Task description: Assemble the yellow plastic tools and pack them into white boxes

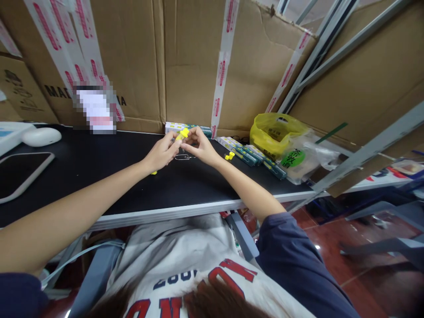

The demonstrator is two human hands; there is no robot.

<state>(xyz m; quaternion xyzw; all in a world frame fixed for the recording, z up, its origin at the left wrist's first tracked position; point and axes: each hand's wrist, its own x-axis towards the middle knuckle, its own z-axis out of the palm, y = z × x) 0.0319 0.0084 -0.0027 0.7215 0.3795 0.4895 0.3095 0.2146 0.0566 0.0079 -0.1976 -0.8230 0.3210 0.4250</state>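
Note:
Above the black table, my left hand (164, 151) pinches a small bright yellow piece (183, 134) with a knobbly top; its exact kind is too small to tell. My right hand (202, 149) is closed, its thumb and fingertips at the right side of that same piece. Just under the hands shows a thin metal wire loop (180, 157); whether it joins the piece is hidden. Another yellow piece (229, 156) lies to the right of my right hand. A bit of yellow (154, 173) shows below my left wrist.
Behind the hands sits a patterned narrow box (205, 131), with several dark green boxes (274, 168) to the right. Beyond are a yellow plastic bag (265, 137) and a clear bag (300, 165). A phone (24, 174) and white mouse (42, 137) lie left. Cardboard (192, 66) walls the back.

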